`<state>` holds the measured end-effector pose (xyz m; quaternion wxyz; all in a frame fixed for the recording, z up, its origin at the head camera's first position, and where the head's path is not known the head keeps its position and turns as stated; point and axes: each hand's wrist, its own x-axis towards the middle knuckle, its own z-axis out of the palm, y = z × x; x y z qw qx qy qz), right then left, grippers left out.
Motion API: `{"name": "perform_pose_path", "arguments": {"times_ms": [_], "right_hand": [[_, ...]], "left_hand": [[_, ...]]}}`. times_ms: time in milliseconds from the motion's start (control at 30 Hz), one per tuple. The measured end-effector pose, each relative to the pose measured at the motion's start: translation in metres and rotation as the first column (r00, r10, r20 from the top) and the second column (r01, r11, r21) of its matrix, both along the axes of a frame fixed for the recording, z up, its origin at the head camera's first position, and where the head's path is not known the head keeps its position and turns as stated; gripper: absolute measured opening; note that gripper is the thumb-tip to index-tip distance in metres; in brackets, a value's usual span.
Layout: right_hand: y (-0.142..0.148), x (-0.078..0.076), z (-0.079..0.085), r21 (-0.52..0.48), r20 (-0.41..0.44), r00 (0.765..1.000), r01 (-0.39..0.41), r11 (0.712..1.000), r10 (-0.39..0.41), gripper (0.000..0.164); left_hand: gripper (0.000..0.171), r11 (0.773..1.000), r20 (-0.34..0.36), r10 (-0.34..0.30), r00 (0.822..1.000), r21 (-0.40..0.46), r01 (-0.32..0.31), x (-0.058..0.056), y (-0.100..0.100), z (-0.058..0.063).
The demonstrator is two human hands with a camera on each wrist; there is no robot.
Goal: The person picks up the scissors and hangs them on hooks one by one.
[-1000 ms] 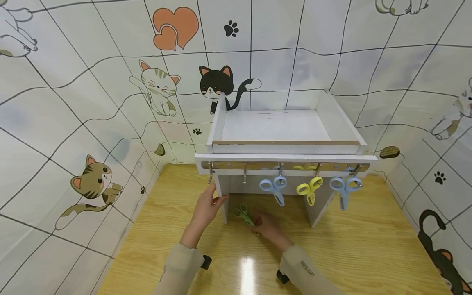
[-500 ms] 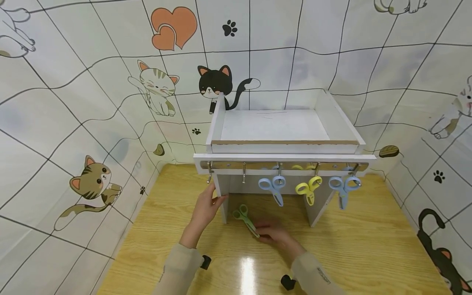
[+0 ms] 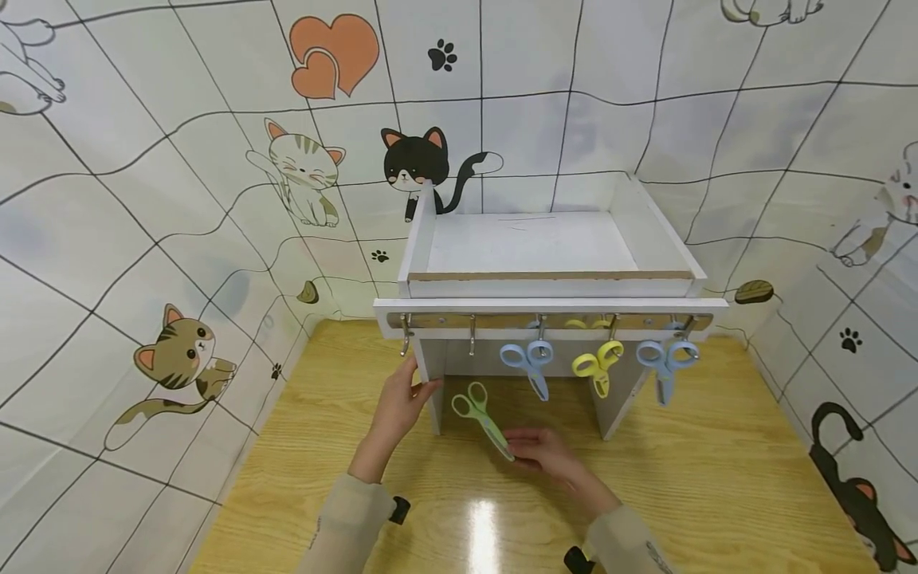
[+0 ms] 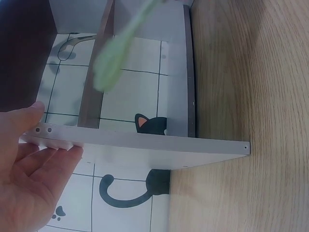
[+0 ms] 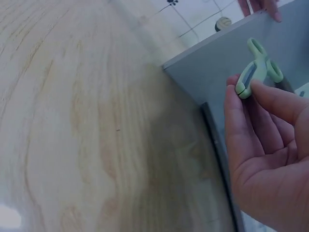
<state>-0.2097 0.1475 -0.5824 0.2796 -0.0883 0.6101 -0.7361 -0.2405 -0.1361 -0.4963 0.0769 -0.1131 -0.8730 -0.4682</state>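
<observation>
Green scissors (image 3: 490,426) are pinched near the blade end by the right hand (image 3: 547,456), their handle loops pointing up and left toward the rack. The right wrist view shows thumb and fingers closed on the blades of the scissors (image 5: 256,72). My left hand (image 3: 398,406) grips the left side panel (image 4: 145,140) of the white rack, thumb on one face and fingers on the other. Along the rack's front, blue scissors (image 3: 529,363), yellow scissors (image 3: 599,365) and more blue scissors (image 3: 667,363) hang from hooks. The two left hooks (image 3: 472,335) carry nothing.
The white rack (image 3: 552,287) has a shallow tray top and stands on a wood-grain table (image 3: 323,478). Behind and at both sides hangs a wall sheet (image 3: 574,64) with cat drawings.
The right hand has lifted the green scissors off the table and drawn them slightly right. The left hand stays on the side panel.
</observation>
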Motion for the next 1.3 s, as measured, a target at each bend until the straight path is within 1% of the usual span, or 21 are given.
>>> {"name": "perform_pose_path", "arguments": {"times_ms": [67, 167, 267, 333, 400, 467, 567, 700, 833, 1000, 1167, 1300], "right_hand": [[0.0, 0.001, 0.007, 0.049, -0.024, 0.999, 0.027, 0.998, -0.026, 0.055], [0.001, 0.004, 0.02, 0.092, -0.07, 0.997, 0.047, 0.995, -0.041, 0.049], [0.001, 0.008, 0.033, 0.083, -0.129, 0.99, 0.064, 0.994, -0.053, 0.046], [0.001, 0.011, 0.043, 0.064, -0.188, 0.981, 0.069, 0.996, -0.056, 0.045], [0.001, 0.014, 0.052, 0.033, -0.254, 0.965, 0.072, 0.997, -0.061, 0.044], [0.0, 0.016, 0.06, 0.008, -0.327, 0.943, 0.07, 0.998, -0.063, 0.04], [-0.001, 0.019, 0.073, -0.028, -0.418, 0.905, 0.07, 0.997, -0.075, 0.03], [-0.004, 0.023, 0.09, -0.045, -0.489, 0.867, 0.082, 0.996, -0.094, 0.023], [-0.007, 0.025, 0.106, -0.031, -0.531, 0.84, 0.114, 0.993, -0.113, 0.022], [-0.013, 0.024, 0.119, -0.029, -0.553, 0.82, 0.158, 0.987, -0.148, 0.022], [-0.02, 0.019, 0.123, -0.028, -0.547, 0.816, 0.207, 0.978, -0.188, 0.026], [-0.025, 0.015, 0.121, -0.004, -0.53, 0.825, 0.229, 0.973, -0.197, 0.028]], "left_hand": [[0.052, 1.0, -0.001, 0.003, 1.0, 0.003, -0.003, 0.001, 0.0, 0.0], [0.052, 1.0, -0.011, 0.006, 1.0, 0.001, -0.006, 0.001, 0.0, 0.0], [0.052, 1.0, -0.027, 0.0, 1.0, 0.0, 0.0, 0.001, 0.0, 0.0], [0.051, 1.0, -0.034, -0.002, 0.999, -0.005, 0.001, 0.001, 0.0, 0.0], [0.05, 1.0, -0.033, -0.001, 0.999, -0.01, 0.001, 0.0, 0.0, 0.001], [0.05, 1.0, -0.029, -0.001, 1.0, -0.013, 0.001, 0.0, 0.0, 0.0], [0.05, 1.0, -0.015, 0.004, 1.0, -0.016, -0.004, 0.0, 0.0, 0.001], [0.05, 1.0, -0.014, 0.005, 1.0, -0.01, -0.005, 0.0, 0.0, 0.001], [0.05, 1.0, -0.016, 0.008, 1.0, -0.004, -0.008, 0.001, 0.001, 0.002], [0.052, 1.0, -0.031, 0.007, 0.999, -0.015, -0.007, 0.002, 0.001, 0.003], [0.051, 1.0, -0.027, 0.005, 1.0, -0.014, -0.006, 0.002, 0.001, 0.002], [0.05, 1.0, -0.031, 0.008, 0.999, -0.007, -0.008, 0.001, 0.001, 0.002]]}}
